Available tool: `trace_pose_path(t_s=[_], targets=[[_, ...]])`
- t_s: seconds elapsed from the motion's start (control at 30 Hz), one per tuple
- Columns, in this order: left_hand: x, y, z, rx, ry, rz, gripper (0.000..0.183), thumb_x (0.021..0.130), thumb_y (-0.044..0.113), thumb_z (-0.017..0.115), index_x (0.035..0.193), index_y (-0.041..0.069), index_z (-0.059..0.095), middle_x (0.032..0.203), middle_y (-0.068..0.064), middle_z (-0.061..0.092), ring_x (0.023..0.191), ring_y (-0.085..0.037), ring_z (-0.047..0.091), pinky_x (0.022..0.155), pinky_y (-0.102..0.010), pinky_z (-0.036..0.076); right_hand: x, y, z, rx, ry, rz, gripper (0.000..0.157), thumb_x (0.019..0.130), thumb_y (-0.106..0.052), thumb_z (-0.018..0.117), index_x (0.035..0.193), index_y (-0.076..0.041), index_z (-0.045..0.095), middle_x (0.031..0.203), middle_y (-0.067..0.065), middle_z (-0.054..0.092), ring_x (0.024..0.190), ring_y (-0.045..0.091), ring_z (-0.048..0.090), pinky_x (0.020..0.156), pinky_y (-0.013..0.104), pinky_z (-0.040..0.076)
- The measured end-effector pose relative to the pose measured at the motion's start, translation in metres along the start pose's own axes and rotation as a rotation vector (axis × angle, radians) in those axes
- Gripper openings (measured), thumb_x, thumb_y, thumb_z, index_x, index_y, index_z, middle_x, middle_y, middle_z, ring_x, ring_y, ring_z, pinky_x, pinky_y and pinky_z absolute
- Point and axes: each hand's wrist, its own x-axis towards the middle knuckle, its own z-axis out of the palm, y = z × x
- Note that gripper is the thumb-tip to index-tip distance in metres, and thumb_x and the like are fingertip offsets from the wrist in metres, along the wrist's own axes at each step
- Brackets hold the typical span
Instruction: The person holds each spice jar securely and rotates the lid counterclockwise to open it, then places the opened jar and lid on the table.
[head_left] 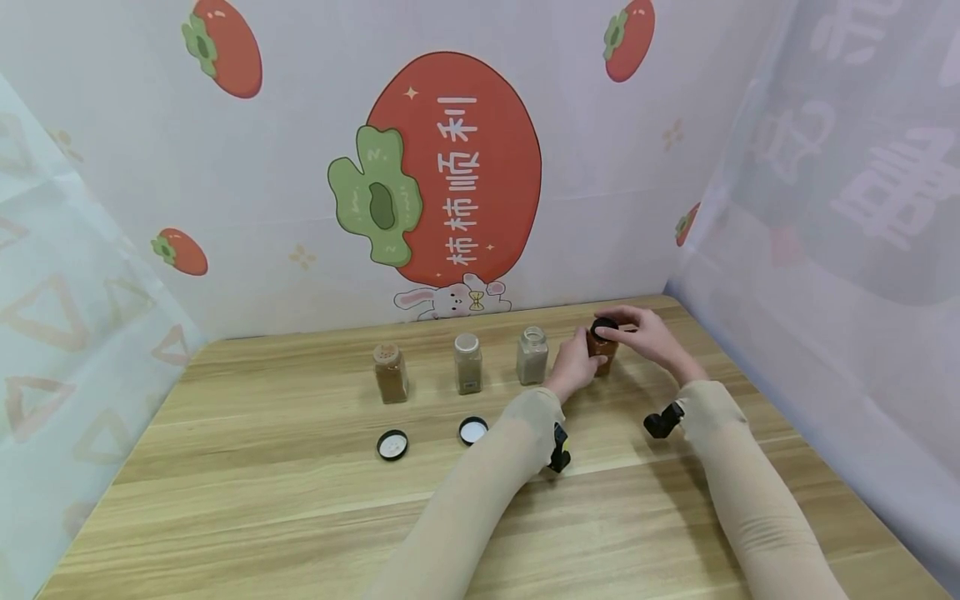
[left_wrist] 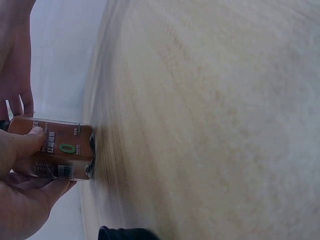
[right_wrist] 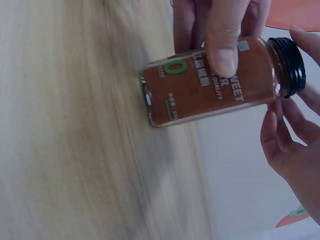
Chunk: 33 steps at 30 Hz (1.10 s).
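Observation:
A square glass spice jar (right_wrist: 185, 95) of red-brown powder stands at the right back of the table, with a printed label and a black screw cap (right_wrist: 294, 65). My left hand (head_left: 573, 364) grips the jar's body from the left, thumb across the label in the right wrist view. Around the cap, the thumb and fingers of my right hand (head_left: 651, 335) hold it from the right. Left of my left hand stands an uncapped jar (head_left: 532, 358) of pale powder.
Farther left stand a second pale jar (head_left: 468, 365) and a brown spice jar (head_left: 391, 375) with a perforated top. Two black caps lie upturned in front, one left (head_left: 392, 445) and one (head_left: 473, 430) partly behind my left sleeve. A printed cloth wall (head_left: 300, 300) borders the table's back.

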Motion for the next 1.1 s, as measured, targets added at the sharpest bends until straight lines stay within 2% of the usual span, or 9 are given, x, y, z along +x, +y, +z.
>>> trace_pose_path(t_s=[0.33,0.6,0.77,1.1], targets=[[0.0,0.0,-0.001,-0.003,-0.003,-0.003,0.04,0.092,0.022,0.062,0.126,0.012,0.044,0.126,-0.01,0.06,0.114,-0.017,0.058,0.092,-0.028,0.049,0.0,-0.001,0.007,-0.046,0.075,-0.045,0.047,0.083,-0.037,0.072,0.122,-0.013,0.063,0.121,0.01,0.063,0.102,0.03,0.059,0.08,0.037,0.049],[0.001,-0.001,0.0,0.012,0.005,0.006,0.04,0.091,0.022,0.063,0.126,0.012,0.045,0.125,-0.01,0.061,0.114,-0.017,0.059,0.092,-0.028,0.049,0.001,-0.004,0.007,-0.071,0.105,-0.054,0.048,0.081,-0.036,0.075,0.119,-0.009,0.064,0.116,0.01,0.066,0.098,0.027,0.061,0.078,0.032,0.05],[0.002,-0.002,0.001,-0.011,0.004,0.003,0.04,0.092,0.022,0.063,0.126,0.013,0.045,0.126,-0.009,0.06,0.114,-0.016,0.059,0.092,-0.028,0.049,0.003,-0.004,0.003,-0.088,0.078,-0.067,0.048,0.082,-0.035,0.074,0.12,-0.007,0.064,0.116,0.013,0.066,0.103,0.027,0.061,0.08,0.029,0.051],[0.001,-0.002,0.0,0.0,0.008,0.0,0.039,0.091,0.022,0.064,0.124,0.011,0.045,0.124,-0.01,0.061,0.113,-0.018,0.059,0.092,-0.03,0.049,0.003,-0.009,-0.006,-0.088,-0.016,-0.066,0.047,0.084,-0.029,0.073,0.123,-0.005,0.062,0.118,0.017,0.064,0.106,0.03,0.061,0.085,0.04,0.053]])
